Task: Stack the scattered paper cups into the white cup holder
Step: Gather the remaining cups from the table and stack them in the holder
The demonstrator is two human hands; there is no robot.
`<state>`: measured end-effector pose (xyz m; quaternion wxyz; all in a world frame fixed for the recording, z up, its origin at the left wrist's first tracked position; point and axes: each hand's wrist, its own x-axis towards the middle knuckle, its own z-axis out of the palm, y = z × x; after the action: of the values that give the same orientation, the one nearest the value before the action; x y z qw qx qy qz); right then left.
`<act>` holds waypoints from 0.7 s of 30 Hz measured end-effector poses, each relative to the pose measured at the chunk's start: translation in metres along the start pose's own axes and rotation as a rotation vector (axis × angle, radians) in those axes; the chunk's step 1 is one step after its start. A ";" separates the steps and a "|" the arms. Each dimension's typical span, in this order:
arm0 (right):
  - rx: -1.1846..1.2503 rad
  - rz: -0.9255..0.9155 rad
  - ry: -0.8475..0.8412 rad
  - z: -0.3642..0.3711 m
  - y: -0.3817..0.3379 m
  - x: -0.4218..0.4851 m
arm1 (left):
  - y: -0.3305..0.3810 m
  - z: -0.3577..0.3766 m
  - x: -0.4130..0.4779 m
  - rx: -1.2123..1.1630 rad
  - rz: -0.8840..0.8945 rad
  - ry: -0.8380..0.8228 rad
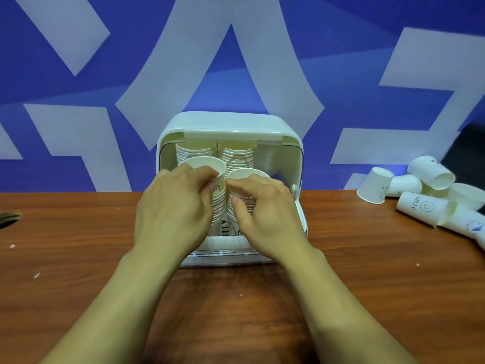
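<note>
The white cup holder [231,124] stands open at the table's middle, against the wall. Inside it are stacks of white paper cups; two rear stacks [237,153] show behind my hands. My left hand [173,206] grips the top of the front left stack [207,165], fingers curled round its rim. My right hand [265,208] curls round the front right stack [245,173], thumb on its side. The two front stacks stand side by side, their lower parts partly hidden by my hands.
Several loose paper cups [420,203] lie tipped over in a pile on the brown wooden table [78,258] at the far right. A dark object [9,218] sits at the table's left edge. A blue and white patterned wall rises behind.
</note>
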<state>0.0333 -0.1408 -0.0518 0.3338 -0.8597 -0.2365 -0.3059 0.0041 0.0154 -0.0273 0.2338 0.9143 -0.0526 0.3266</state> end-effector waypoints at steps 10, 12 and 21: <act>0.014 -0.011 0.008 0.001 -0.001 0.001 | -0.002 0.004 -0.001 0.057 -0.029 -0.106; 0.014 -0.018 0.015 0.001 -0.001 0.001 | -0.002 0.003 -0.002 0.146 -0.017 -0.139; -0.039 -0.057 0.023 0.006 0.001 -0.003 | 0.006 -0.001 -0.006 0.363 -0.028 -0.255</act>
<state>0.0341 -0.1382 -0.0576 0.3110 -0.8554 -0.2510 -0.3295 -0.0030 0.0101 -0.0278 0.0615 0.9759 -0.0095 0.2092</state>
